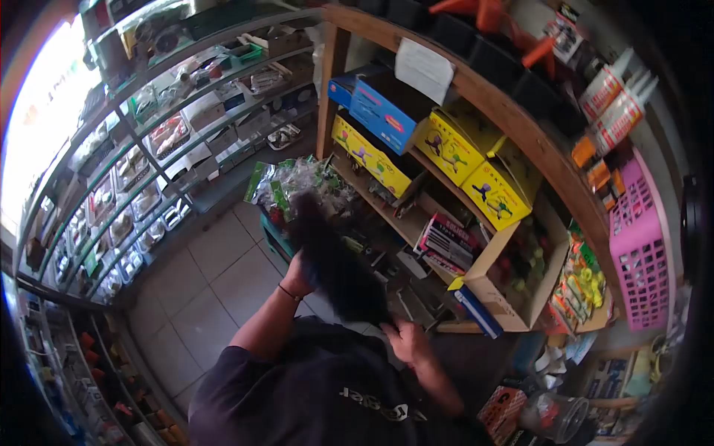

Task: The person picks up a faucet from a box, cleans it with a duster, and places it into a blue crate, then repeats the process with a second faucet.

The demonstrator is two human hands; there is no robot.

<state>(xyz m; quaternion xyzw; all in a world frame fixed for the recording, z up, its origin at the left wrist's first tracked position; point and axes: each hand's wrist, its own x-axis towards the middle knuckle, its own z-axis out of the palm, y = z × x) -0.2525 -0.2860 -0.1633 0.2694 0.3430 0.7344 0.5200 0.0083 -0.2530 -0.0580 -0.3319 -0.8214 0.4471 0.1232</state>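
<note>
A long, soft-looking black object [338, 264] slants across the middle of the view, blurred, so its exact kind cannot be made out. My left hand [299, 275], with a dark band at the wrist, is against its left side; the fingers are partly hidden behind it but appear to grip it. At its lower right end, my right hand [407, 342] is closed around it. Just beyond the object's upper end is a heap of clear plastic packets [301, 186] with green labels, on a teal container [275, 236].
Wooden shelving holds yellow boxes [457, 152], a blue box [383, 111] and an open cardboard carton [513, 275]. A pink basket [636, 249] stands at right. Metal racks [160, 167] with small goods line the left. Floor tiles [216, 264] show below; a clear jar [558, 416] sits lower right.
</note>
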